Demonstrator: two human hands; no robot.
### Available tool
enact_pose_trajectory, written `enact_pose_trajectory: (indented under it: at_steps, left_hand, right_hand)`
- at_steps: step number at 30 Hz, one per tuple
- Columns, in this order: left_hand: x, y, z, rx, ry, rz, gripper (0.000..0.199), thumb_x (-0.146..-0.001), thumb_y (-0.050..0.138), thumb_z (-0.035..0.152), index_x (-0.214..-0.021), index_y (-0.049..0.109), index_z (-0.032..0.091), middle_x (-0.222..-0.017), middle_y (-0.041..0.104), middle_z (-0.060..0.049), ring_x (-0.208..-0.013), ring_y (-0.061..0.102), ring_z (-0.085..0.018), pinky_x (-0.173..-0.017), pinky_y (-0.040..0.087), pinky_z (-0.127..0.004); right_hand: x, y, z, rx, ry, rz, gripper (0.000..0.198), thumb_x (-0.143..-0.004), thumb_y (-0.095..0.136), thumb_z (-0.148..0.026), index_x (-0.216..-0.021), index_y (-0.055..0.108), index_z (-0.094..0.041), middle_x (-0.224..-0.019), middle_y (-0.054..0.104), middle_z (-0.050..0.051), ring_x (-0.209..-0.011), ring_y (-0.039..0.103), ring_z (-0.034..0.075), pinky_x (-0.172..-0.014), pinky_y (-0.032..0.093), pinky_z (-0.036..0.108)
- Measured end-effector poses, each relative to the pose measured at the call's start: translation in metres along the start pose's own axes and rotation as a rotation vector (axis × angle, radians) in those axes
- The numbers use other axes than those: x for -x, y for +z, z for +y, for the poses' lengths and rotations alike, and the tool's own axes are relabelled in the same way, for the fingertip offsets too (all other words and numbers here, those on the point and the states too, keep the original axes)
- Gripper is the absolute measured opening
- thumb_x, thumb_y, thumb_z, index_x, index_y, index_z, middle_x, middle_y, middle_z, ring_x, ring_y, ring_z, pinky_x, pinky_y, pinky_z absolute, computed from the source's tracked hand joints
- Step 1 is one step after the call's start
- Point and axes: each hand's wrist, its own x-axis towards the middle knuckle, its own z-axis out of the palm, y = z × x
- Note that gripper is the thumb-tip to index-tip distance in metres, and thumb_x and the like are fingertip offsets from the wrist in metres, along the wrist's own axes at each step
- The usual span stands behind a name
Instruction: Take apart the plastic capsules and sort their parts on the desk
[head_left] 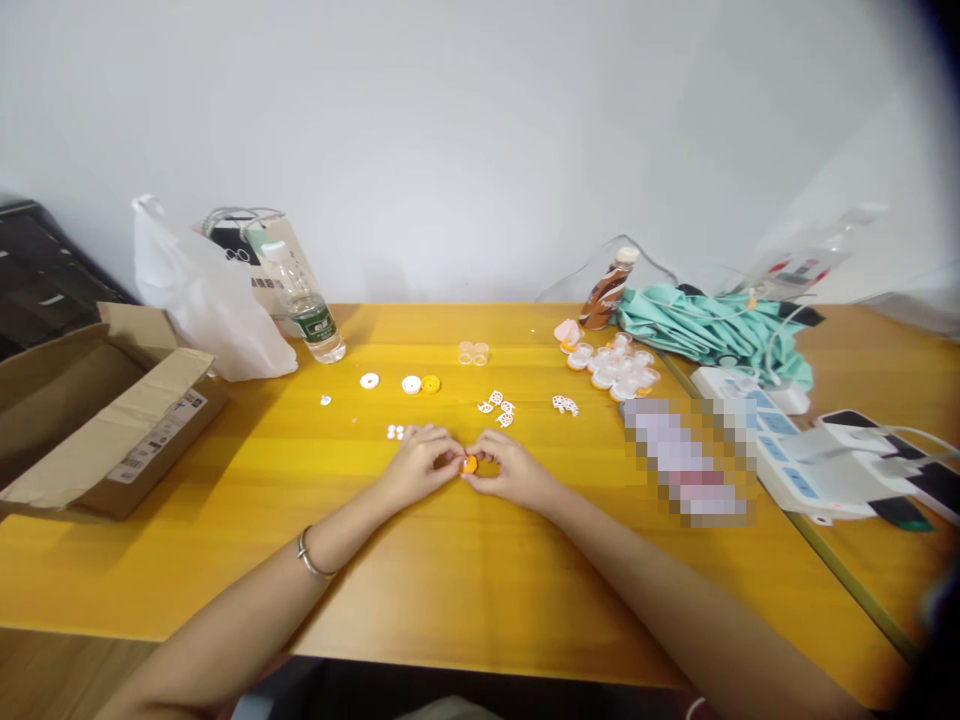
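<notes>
Between the fingertips of both hands is a small orange round plastic piece [469,464]. My left hand [424,462] pinches it from the left, and my right hand [504,465] grips it from the right. Small white discs [395,432] lie just beyond my left hand, which partly hides them. Past my right hand are several white spoked wheel-like pieces [506,419]. Farther off sit a white ring [411,384] and a yellow ring [430,384] side by side, with clear round caps [473,352] behind them.
An open cardboard box [142,430], a white plastic bag [217,300] and a water bottle [319,325] stand left. At right are clustered clear-and-orange round pieces [619,370], a brown drink bottle [604,290], a folded teal umbrella [697,325], a blurred-out flat object [686,460] and a power strip [780,450].
</notes>
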Motion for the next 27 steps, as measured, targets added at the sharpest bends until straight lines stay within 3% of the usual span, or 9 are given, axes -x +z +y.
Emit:
enact_pose_trajectory:
  at_steps: [11,19,23,27]
  left_hand:
    - [-0.003,0.004,-0.007,0.344,-0.078,0.119,0.008,-0.076,0.06,0.022,-0.071,0.062,0.016,-0.065,0.056,0.0,-0.065,0.051,-0.011,-0.065,0.039,-0.024]
    - [0.0,0.0,-0.01,0.353,-0.113,0.19,0.007,-0.074,0.058,0.022,-0.071,0.059,0.016,-0.069,0.058,-0.001,-0.068,0.052,-0.012,-0.068,0.041,-0.025]
    - [0.0,-0.019,-0.024,0.364,-0.264,0.265,0.015,-0.074,0.058,0.029,-0.072,0.059,0.015,-0.069,0.058,-0.002,-0.065,0.052,-0.011,-0.062,0.041,-0.023]
    - [0.004,-0.057,-0.054,0.309,-0.487,0.326,0.022,-0.069,0.06,0.035,-0.073,0.061,0.014,-0.068,0.06,-0.002,-0.064,0.053,-0.012,-0.061,0.042,-0.022]
  right_hand:
    - [0.001,0.0,0.0,-0.005,-0.005,-0.004,0.014,-0.072,0.064,-0.022,-0.085,0.063,-0.019,-0.077,0.054,0.002,-0.074,0.053,0.014,-0.068,0.044,0.025]
    - [0.002,0.0,0.002,-0.025,-0.014,-0.006,0.017,-0.072,0.064,-0.023,-0.088,0.063,-0.019,-0.08,0.056,0.003,-0.077,0.054,0.014,-0.071,0.045,0.026]
    - [0.003,0.0,0.003,-0.029,-0.011,0.006,0.019,-0.072,0.064,-0.024,-0.09,0.063,-0.019,-0.081,0.056,0.003,-0.077,0.055,0.015,-0.072,0.046,0.028]
    - [0.003,0.0,0.003,-0.033,-0.011,0.018,0.019,-0.071,0.065,-0.024,-0.089,0.062,-0.018,-0.081,0.057,0.003,-0.076,0.056,0.014,-0.071,0.047,0.028]
